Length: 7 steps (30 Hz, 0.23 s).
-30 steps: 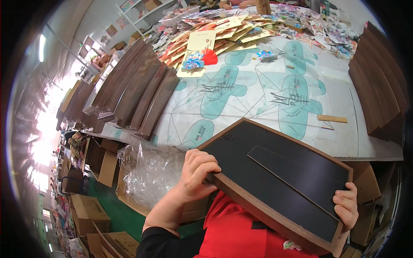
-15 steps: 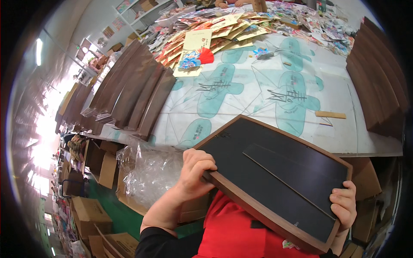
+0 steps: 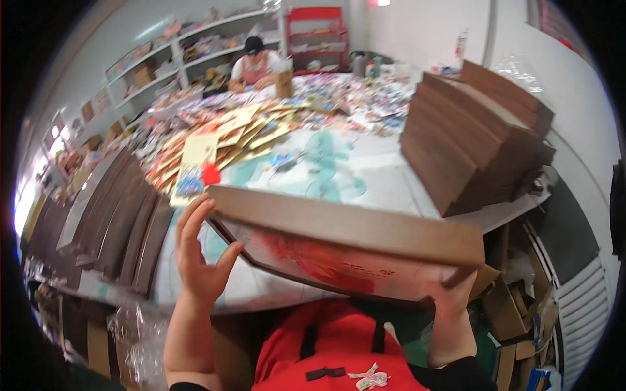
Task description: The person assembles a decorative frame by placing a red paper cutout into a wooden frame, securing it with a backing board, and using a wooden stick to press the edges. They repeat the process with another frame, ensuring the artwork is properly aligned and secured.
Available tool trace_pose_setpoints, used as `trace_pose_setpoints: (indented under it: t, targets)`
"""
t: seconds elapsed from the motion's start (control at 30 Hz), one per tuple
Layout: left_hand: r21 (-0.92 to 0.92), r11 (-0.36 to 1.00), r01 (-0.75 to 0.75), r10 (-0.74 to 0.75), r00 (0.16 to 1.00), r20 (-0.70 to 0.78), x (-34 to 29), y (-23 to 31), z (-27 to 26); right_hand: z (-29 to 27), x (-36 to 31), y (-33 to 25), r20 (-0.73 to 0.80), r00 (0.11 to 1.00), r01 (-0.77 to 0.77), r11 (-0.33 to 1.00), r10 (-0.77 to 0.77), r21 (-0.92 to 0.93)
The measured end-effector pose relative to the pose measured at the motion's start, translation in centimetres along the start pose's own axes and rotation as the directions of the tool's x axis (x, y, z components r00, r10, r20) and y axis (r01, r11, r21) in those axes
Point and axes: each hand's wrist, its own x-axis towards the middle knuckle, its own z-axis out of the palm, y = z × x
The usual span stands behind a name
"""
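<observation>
A brown wooden picture frame [image 3: 345, 221] is held tilted above the near side of the table, its thick side edge uppermost. Red flower-like artwork [image 3: 313, 260] shows on the face turned toward me. At the frame's left end is my left hand [image 3: 199, 270], fingertips by the upper corner and thumb at the lower edge. My right hand [image 3: 453, 303] grips the right end from below; its fingers are partly hidden behind the frame and blurred.
Brown frames stand in stacks at the left [image 3: 114, 221] and right [image 3: 456, 137] of the table. Cream cards [image 3: 225, 137] lie heaped beyond, one with a blue-and-red ornament. Across the table sits another person [image 3: 254, 65]. Cardboard boxes [image 3: 515, 306] are below right.
The picture frame has turned from its black back to its artwork side, tilting edge-up. Both hands moved with it, and my view has swung up and to the right.
</observation>
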Motion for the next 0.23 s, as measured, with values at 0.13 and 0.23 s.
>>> trace_pose_setpoints:
  t: [0.13,0.23]
  targets:
    - [-0.126,0.988,0.085,-0.075,0.994,0.084,-2.5,-0.3,0.2,-2.8,4.9,-2.7,-0.355,0.901,-0.227,0.969,0.248,0.102]
    - [-0.253,0.936,0.246,-0.201,0.961,0.191,-5.5,-1.6,0.9,-4.5,11.3,-6.4,-0.281,0.876,-0.219,0.843,0.391,0.491]
